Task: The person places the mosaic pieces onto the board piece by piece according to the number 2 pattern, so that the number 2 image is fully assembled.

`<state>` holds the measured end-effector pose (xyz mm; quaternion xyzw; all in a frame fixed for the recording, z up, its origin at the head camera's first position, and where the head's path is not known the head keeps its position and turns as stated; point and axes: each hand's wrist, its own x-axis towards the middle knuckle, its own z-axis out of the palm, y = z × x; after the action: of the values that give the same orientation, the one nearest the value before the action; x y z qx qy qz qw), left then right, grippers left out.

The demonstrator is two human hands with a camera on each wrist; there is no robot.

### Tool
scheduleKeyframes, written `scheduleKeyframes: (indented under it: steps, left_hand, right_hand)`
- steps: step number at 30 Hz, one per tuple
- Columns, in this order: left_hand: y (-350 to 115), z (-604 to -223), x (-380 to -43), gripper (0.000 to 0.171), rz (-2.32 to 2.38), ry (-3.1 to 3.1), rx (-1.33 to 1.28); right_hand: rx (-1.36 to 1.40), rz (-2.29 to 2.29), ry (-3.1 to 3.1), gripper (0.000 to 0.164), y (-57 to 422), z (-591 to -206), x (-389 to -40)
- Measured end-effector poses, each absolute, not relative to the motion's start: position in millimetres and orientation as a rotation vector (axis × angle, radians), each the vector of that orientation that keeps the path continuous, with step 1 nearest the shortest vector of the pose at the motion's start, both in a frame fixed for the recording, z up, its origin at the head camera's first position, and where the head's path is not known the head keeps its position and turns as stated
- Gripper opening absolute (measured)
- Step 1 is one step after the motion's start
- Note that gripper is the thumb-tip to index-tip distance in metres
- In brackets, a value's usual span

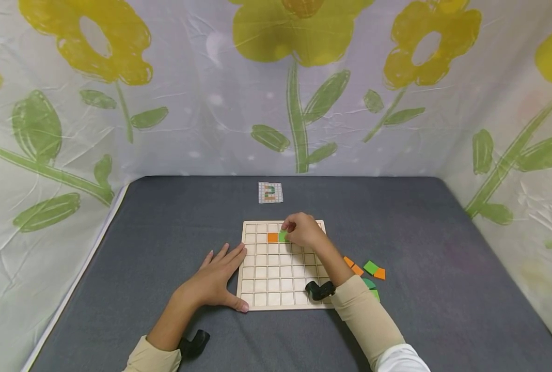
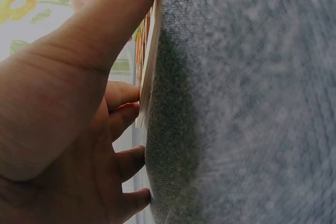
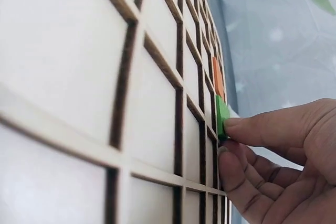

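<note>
A wooden grid board (image 1: pixel 273 272) lies on the dark table. My left hand (image 1: pixel 214 281) is spread along its left side, thumb at the near corner and fingertips at the left edge; in the left wrist view, two fingers of this hand (image 2: pixel 79 114) meet the board's rim (image 2: pixel 150 72). Over the far rows, my right hand (image 1: pixel 304 231) pinches a green square tile (image 1: pixel 282 236) at a cell. Close up, the thumb presses the green tile (image 3: pixel 222 116), which looks slightly tilted. An orange square tile (image 1: pixel 272 237) sits in the adjoining cell to the left.
Right of the board lie loose orange tiles (image 1: pixel 357 269) and green tiles (image 1: pixel 371 267), some partly hidden by the right forearm. A small card with a coloured grid pattern (image 1: pixel 270 192) rests beyond the board. A flowered curtain (image 1: pixel 201 103) surrounds the table.
</note>
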<state>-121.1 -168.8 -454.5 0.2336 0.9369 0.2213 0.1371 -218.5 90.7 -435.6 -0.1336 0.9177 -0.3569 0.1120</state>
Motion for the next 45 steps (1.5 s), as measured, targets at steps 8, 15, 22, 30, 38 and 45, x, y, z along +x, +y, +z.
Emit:
scheduleKeyframes:
  steps: [8,15,22,30,38,45]
  left_hand:
    - [-168,-456,-122,0.134,0.637,2.709,0.660]
    - [-170,-458,-121,0.134,0.645,2.706,0.671]
    - [-173,-456,-121,0.133,0.641,2.712,0.676]
    - [-174,-455,-121,0.133,0.640,2.706,0.663]
    - [-172,-459,-122,0.134,0.626,2.699,0.674]
    - [-170,-459,-123,0.133,0.621,2.703,0.683]
  right_hand:
    - [-0.385,-1.033,2.725,0.015,90,-438,-212]
    - [-0.502,-1.144,2.704,0.013,125,-433,-193]
    - [-0.490,-1.075,2.702,0.003,181,-424,-163]
    - [-0.460,-0.724,2.736,0.016,213,-415,-123]
    - [-0.240,-0.553,2.805,0.044,220,-417,-93]
    - [-0.267,-0.600,2.840,0.038,220,-423,-87]
